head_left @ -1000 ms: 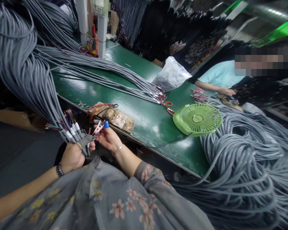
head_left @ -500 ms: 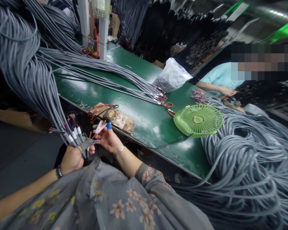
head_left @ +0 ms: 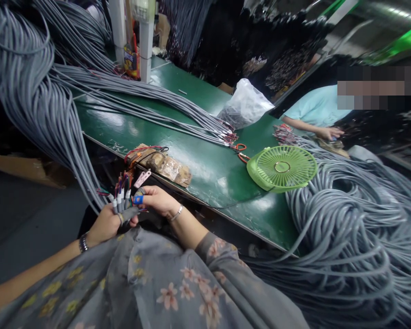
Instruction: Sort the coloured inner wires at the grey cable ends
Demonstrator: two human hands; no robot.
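My left hand (head_left: 106, 224) is closed around the ends of several grey cables (head_left: 55, 119) that hang down from a thick bundle on the left. Their stripped ends (head_left: 121, 189) show coloured wires and point upward. My right hand (head_left: 157, 201) is closed on a small pink cutting tool (head_left: 142, 178) and touches the cable ends; one fingertip wears a blue cover (head_left: 139, 199). Both hands sit just off the near edge of the green table (head_left: 205, 169).
A green fan (head_left: 281, 167) lies on the table beside a big heap of grey cable (head_left: 349, 246). A taped brown block (head_left: 164, 167), more cables (head_left: 164, 109), and a plastic bag (head_left: 245, 107) lie on the table. Another person in a light-blue top (head_left: 315, 107) works at the far side.
Both hands have come closer together and lower. The cable ends have turned more upright, and the right hand has moved left against them with the pink tool.
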